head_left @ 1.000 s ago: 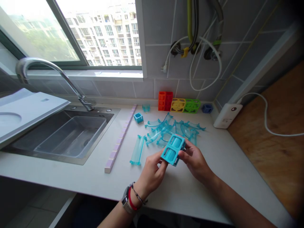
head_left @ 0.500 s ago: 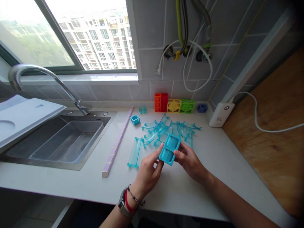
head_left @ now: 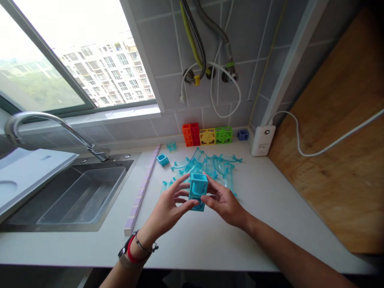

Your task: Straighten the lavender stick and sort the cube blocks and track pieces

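Observation:
Above the counter, between both hands, stands a light-blue toy block (head_left: 199,186) of two stacked hollow cubes, nearly upright. My left hand (head_left: 169,204) is closed around its left side, thumb at the lower front and fingers spread behind. From the right, my right hand (head_left: 223,203) grips it with the thumb on the front face. Just beyond lie several clear blue track pieces (head_left: 220,166) in a loose pile, partly hidden by my hands. A single blue cube (head_left: 162,160) and a clear blue piece (head_left: 171,146) rest to the left.
Red-orange blocks (head_left: 191,134), yellow blocks (head_left: 207,137), green blocks (head_left: 223,135) and a dark-blue cube (head_left: 243,135) line the wall. A pale purple strip (head_left: 139,196) separates the sink (head_left: 102,224) side. A white power bank (head_left: 263,141) leans at the right by a wooden board (head_left: 333,160).
The blue block has turned from tilted to nearly upright in my hands. My left hand's fingers have spread around it. The camera view has shifted, moving the background leftward.

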Demonstrator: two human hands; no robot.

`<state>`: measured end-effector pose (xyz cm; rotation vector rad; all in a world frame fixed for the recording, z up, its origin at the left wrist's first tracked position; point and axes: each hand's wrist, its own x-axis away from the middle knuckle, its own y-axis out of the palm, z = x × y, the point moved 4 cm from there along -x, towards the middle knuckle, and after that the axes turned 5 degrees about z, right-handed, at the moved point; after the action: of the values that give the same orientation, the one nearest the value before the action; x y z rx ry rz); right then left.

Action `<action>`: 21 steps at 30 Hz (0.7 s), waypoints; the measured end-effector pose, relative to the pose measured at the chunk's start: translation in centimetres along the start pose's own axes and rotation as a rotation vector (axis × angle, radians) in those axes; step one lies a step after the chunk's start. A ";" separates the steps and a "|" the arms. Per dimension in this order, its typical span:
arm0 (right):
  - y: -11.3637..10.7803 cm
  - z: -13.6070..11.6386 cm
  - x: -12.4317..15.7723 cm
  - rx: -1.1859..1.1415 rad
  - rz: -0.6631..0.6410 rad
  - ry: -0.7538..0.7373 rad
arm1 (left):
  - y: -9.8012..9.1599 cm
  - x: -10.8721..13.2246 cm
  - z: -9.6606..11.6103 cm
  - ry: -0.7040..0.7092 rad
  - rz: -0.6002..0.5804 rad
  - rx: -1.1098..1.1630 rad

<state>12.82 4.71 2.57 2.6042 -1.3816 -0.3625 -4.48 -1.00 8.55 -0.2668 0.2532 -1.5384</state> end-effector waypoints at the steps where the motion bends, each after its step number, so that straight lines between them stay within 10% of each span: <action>1: -0.1 0.0 0.0 0.009 0.008 -0.013 | -0.1 -0.5 0.1 -0.036 -0.029 0.013; 12: -0.6 1.0 -0.5 0.048 0.146 -0.083 | -1.9 -4.5 0.6 -0.100 -0.153 0.059; 21: 0.4 0.9 -0.1 0.250 0.081 -0.070 | -10.5 -18.6 -1.2 -0.062 0.380 -0.085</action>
<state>12.16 4.53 1.88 2.7430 -1.6472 -0.2889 -15.10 17.38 10.74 -0.3136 0.3020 -1.1441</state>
